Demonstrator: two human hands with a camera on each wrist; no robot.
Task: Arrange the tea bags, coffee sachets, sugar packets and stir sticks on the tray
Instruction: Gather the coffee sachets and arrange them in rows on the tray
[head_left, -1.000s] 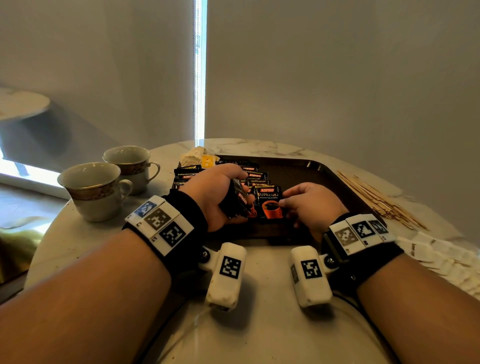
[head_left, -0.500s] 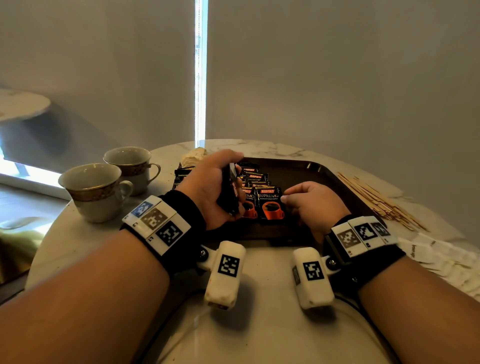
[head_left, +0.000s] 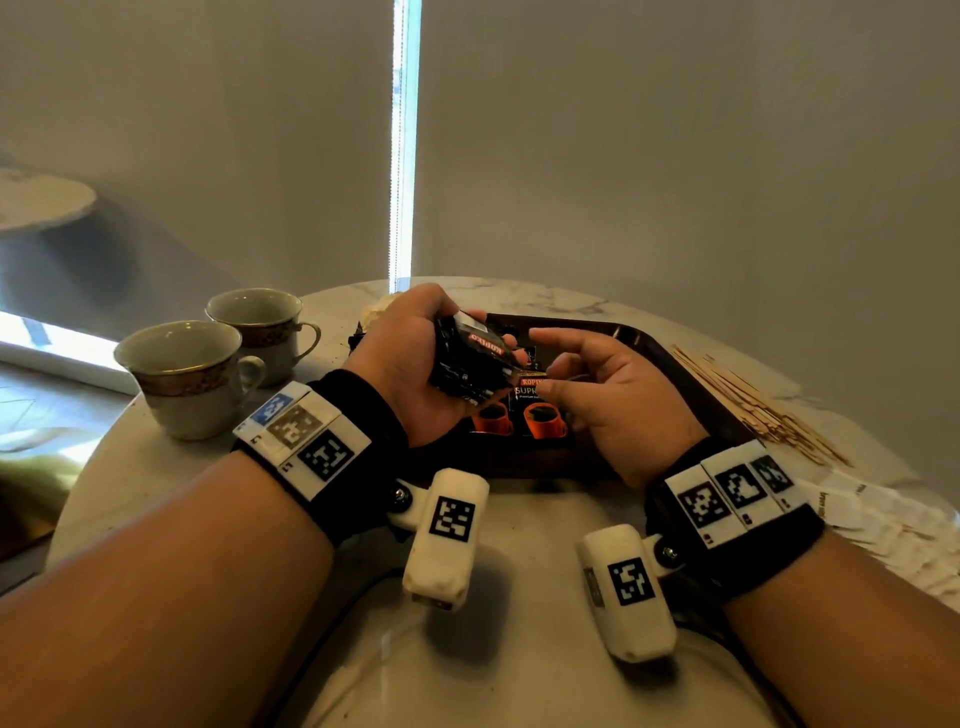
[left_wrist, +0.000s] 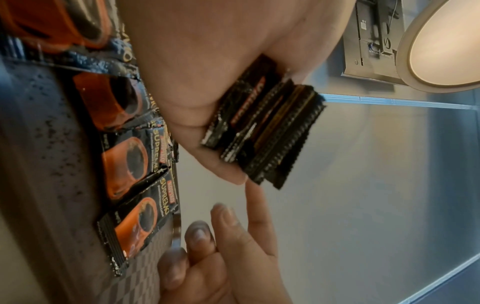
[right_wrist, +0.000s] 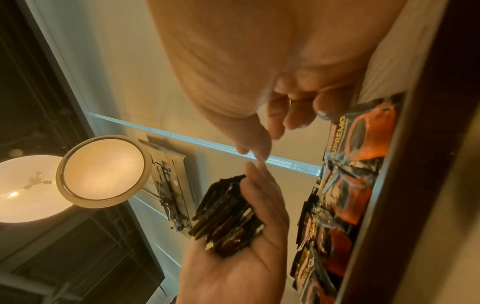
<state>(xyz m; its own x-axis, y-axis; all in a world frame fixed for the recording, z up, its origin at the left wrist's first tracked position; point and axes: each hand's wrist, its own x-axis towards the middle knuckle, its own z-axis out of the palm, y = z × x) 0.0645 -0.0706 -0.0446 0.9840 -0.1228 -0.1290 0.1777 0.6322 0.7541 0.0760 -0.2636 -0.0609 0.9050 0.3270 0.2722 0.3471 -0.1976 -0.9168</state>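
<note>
My left hand (head_left: 405, 358) grips a stack of black coffee sachets (head_left: 470, 364) and holds it tilted above the dark brown tray (head_left: 675, 374). The stack's serrated edges (left_wrist: 265, 127) fan out past the palm. My right hand (head_left: 602, 389) hovers just right of the stack, its fingers (left_wrist: 233, 232) loose and holding nothing, the index tip near the stack's edge. A row of overlapping coffee sachets (head_left: 535, 415) with orange cups printed on them lies along the tray's near side (right_wrist: 358, 185). Wooden stir sticks (head_left: 748, 400) and white sugar packets (head_left: 883, 514) lie on the table right of the tray.
Two gold-banded teacups (head_left: 187, 374) (head_left: 260, 322) stand on the round marble table (head_left: 156, 467), left of the tray. Pale tea bags (head_left: 376, 312) peek out behind my left hand at the tray's far left corner. A wall rises close behind the table.
My left hand has lifted the sachet stack off the tray and tilted it. My right hand has left the laid sachet and risen toward the stack, fingers spread.
</note>
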